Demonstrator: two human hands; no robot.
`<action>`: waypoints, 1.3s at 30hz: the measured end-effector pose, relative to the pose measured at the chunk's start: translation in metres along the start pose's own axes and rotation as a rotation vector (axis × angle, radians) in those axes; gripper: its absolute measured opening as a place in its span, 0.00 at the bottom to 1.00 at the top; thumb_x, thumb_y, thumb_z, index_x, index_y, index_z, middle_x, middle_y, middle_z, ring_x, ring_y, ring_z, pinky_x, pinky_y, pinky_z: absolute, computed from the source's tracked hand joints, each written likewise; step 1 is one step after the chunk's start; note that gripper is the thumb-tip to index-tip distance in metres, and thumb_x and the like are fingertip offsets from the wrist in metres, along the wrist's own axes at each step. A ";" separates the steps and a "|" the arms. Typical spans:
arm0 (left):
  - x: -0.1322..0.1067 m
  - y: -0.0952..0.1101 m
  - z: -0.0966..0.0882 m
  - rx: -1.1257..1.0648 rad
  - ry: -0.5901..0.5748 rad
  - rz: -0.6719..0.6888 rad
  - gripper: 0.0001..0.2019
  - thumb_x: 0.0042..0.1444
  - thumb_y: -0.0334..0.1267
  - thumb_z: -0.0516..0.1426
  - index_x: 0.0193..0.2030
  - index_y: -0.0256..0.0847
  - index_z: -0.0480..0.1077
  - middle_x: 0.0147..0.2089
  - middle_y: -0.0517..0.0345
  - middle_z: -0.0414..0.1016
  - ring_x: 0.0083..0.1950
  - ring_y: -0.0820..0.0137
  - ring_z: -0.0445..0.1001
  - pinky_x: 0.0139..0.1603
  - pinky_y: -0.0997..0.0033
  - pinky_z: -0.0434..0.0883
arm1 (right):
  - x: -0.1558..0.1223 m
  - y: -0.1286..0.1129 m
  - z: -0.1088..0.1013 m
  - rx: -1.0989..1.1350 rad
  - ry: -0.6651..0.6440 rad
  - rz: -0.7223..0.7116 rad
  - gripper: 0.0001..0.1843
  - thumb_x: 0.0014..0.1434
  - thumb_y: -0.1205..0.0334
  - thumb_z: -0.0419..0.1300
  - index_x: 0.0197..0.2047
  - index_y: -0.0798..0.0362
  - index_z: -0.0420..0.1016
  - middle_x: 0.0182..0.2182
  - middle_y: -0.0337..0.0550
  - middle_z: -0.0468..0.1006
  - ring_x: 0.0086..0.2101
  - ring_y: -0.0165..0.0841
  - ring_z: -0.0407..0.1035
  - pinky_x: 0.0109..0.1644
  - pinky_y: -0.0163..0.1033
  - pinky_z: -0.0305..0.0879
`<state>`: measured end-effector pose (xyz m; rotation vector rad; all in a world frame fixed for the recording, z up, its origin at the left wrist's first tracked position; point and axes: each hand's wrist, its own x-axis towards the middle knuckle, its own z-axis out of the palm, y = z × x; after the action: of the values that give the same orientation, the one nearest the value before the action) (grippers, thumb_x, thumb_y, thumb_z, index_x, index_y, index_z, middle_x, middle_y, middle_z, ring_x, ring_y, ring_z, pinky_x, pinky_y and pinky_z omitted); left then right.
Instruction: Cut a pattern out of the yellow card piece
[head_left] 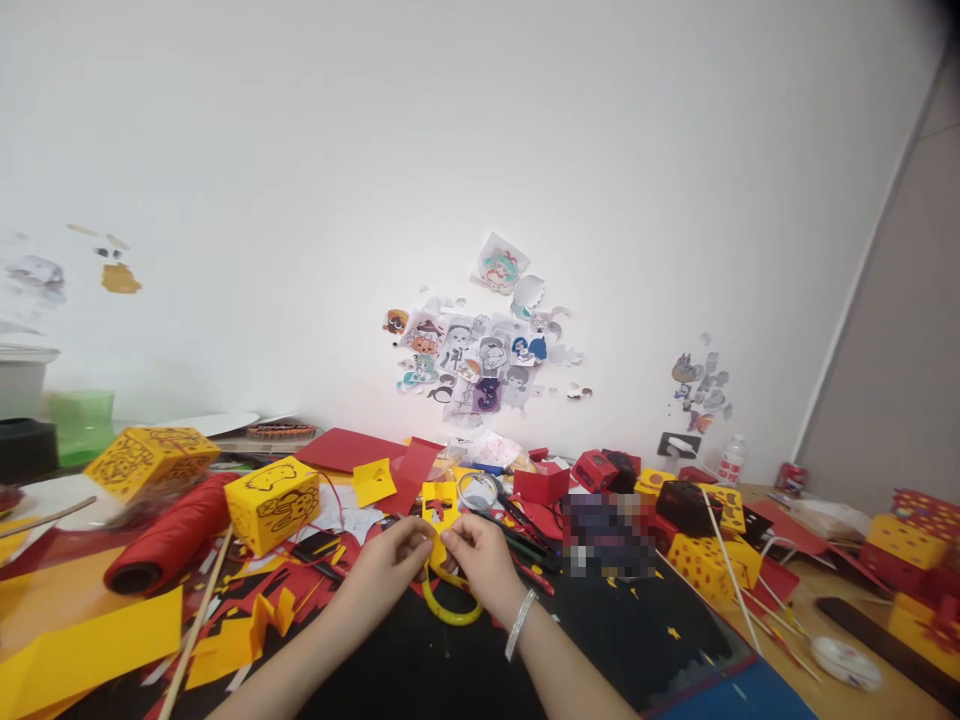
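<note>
While the left hand (401, 552) and the right hand (478, 556) pinch it between thumb and fingers, one yellow paper piece (442, 522) sits directly between them. One yellow ring (454, 619) shows just on the near side of both hands. One bracelet (520, 625) circles the right wrist. Left of the left hand are two patterned yellow boxes (272, 505) and one red roll (171, 535).

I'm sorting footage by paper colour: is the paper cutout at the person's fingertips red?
No, the paper cutout held by the left hand and the right hand is yellow.
</note>
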<state>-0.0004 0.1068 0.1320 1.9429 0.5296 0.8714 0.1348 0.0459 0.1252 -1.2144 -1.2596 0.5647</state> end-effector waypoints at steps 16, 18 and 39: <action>-0.004 -0.007 -0.002 0.446 0.109 0.254 0.13 0.50 0.33 0.51 0.44 0.41 0.68 0.42 0.50 0.74 0.43 0.64 0.71 0.45 0.64 0.69 | -0.002 -0.002 0.003 -0.087 -0.028 0.007 0.15 0.50 0.51 0.59 0.26 0.55 0.71 0.19 0.37 0.69 0.21 0.29 0.65 0.26 0.33 0.59; -0.004 -0.006 -0.001 0.453 0.066 0.267 0.13 0.50 0.32 0.50 0.43 0.42 0.68 0.42 0.52 0.73 0.45 0.65 0.71 0.47 0.64 0.68 | -0.003 -0.001 0.003 -0.121 -0.036 -0.001 0.13 0.49 0.52 0.60 0.25 0.55 0.72 0.19 0.37 0.70 0.21 0.30 0.65 0.26 0.33 0.59; -0.006 0.002 -0.010 0.622 0.100 0.268 0.14 0.54 0.36 0.48 0.44 0.41 0.69 0.39 0.49 0.75 0.40 0.63 0.74 0.41 0.66 0.70 | -0.010 -0.019 0.005 -0.061 -0.139 0.013 0.22 0.57 0.49 0.49 0.23 0.56 0.71 0.13 0.36 0.67 0.15 0.25 0.56 0.19 0.30 0.50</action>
<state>-0.0114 0.1076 0.1349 2.5884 0.6641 1.0623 0.1218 0.0328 0.1376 -1.2516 -1.3955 0.6329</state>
